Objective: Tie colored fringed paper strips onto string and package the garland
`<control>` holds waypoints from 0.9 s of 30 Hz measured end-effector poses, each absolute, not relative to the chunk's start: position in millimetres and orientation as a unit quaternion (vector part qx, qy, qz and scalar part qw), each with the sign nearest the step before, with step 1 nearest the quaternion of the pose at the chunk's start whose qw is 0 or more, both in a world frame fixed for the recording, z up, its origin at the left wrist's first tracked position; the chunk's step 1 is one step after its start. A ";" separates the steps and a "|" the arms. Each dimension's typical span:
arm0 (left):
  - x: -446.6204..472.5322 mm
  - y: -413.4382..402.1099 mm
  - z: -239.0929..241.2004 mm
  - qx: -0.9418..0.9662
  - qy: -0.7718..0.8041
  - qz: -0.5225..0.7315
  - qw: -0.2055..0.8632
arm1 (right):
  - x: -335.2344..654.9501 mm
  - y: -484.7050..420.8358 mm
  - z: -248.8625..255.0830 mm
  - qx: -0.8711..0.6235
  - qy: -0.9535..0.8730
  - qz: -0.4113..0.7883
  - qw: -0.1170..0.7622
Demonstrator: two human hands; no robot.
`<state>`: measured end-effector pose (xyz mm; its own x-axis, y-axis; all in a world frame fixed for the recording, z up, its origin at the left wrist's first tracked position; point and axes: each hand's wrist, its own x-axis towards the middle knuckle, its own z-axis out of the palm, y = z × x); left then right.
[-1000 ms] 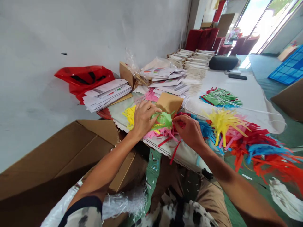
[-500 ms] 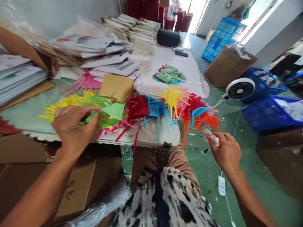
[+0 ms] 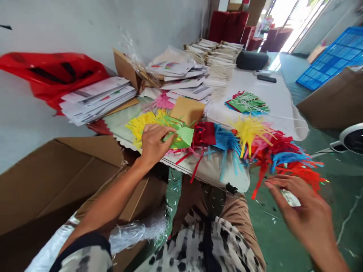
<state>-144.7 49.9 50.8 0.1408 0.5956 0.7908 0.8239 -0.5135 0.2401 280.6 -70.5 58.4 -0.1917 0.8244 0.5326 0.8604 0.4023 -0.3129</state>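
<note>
My left hand rests at the near edge of the table and pinches a green fringed paper piece, which lies over a yellow fringed piece. My right hand hovers off the table over the green floor with its fingers spread. A small white scrap shows just past its fingers; I cannot tell whether they touch. Between the hands lie red, blue, yellow and orange-red fringed paper pieces, hanging over the table edge.
A large open cardboard box stands at my left. Stacks of printed paper, a red plastic bag, a tan envelope and a green-red paper pile sit on the table. A fan, a brown box and a blue crate are at right.
My right hand left the fringed papers, swung out to the right with a white scrap, and now has its fingers spread. My left hand stayed on the green piece. My head turned.
</note>
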 end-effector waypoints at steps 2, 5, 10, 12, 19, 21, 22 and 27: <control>-143.7 47.8 51.3 -0.747 -0.475 -0.449 0.127 | 220.0 -57.5 73.2 -0.478 -0.790 0.028 0.384; -139.5 44.8 52.3 -0.757 -0.464 -0.441 0.131 | 138.3 -28.6 73.2 -0.426 -0.816 0.008 0.391; -133.3 41.6 54.6 -0.777 -0.462 -0.409 0.124 | 66.8 21.3 52.4 -0.474 -0.817 -0.099 0.314; -131.6 37.4 55.9 -0.775 -0.459 -0.420 0.110 | 60.0 34.1 48.9 -0.485 -0.816 -0.101 0.297; -116.2 -1.8 45.6 -0.733 -0.440 -0.496 0.151 | 65.3 52.9 49.9 -0.511 -0.754 0.148 0.386; -113.1 -13.3 40.2 -0.724 -0.441 -0.489 0.205 | 65.1 56.9 51.1 -0.502 -0.734 0.227 0.397; -112.5 -18.1 38.2 -0.713 -0.440 -0.495 0.229 | 64.4 59.0 51.7 -0.500 -0.723 0.263 0.398; -113.5 -25.2 38.0 -0.684 -0.470 -0.515 0.214 | 56.5 65.5 52.5 -0.487 -0.653 0.415 0.405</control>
